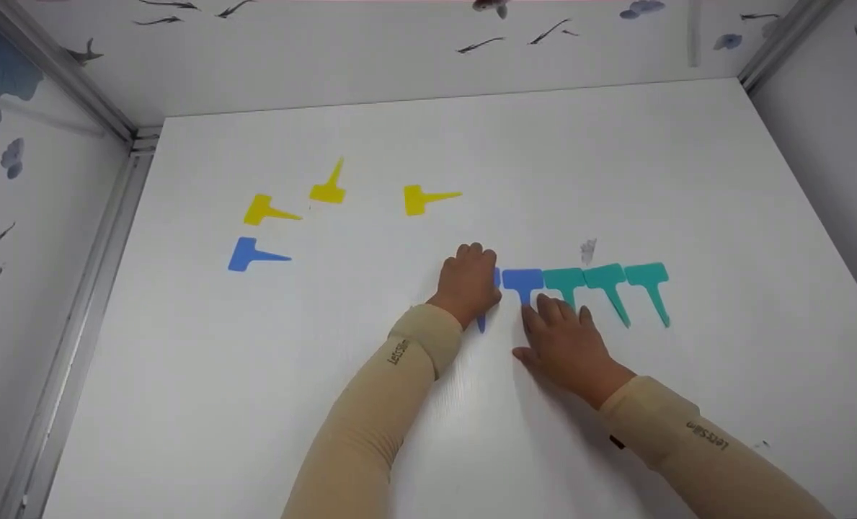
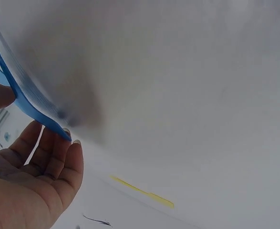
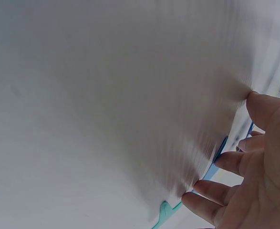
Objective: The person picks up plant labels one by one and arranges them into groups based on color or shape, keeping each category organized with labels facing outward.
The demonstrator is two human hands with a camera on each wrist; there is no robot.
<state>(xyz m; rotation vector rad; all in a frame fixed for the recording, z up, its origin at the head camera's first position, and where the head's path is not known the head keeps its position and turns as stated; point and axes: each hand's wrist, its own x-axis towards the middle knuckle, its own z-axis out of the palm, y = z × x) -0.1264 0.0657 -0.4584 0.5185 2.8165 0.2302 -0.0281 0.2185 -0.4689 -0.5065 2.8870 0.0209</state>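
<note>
My left hand (image 1: 469, 283) pinches a blue T-shaped plant label (image 2: 30, 109) between thumb and fingers; in the head view the hand hides most of it. Just right of it, a second blue plant label (image 1: 522, 278) lies flat with its stem toward me. My right hand (image 1: 571, 349) rests with fairly straight fingers at that label's stem, fingertips touching the label and the board. Three green plant labels (image 1: 564, 277) continue the row to the right, heads side by side; the right fingers partly cover the nearest one's stem.
Three yellow plant labels (image 1: 414, 200) lie scattered toward the back left. Another blue plant label (image 1: 243, 254) lies at the left, its stem pointing right. The white board (image 1: 183, 404) has patterned walls at its back and sides, and a grey smudge (image 1: 588, 250) behind the row.
</note>
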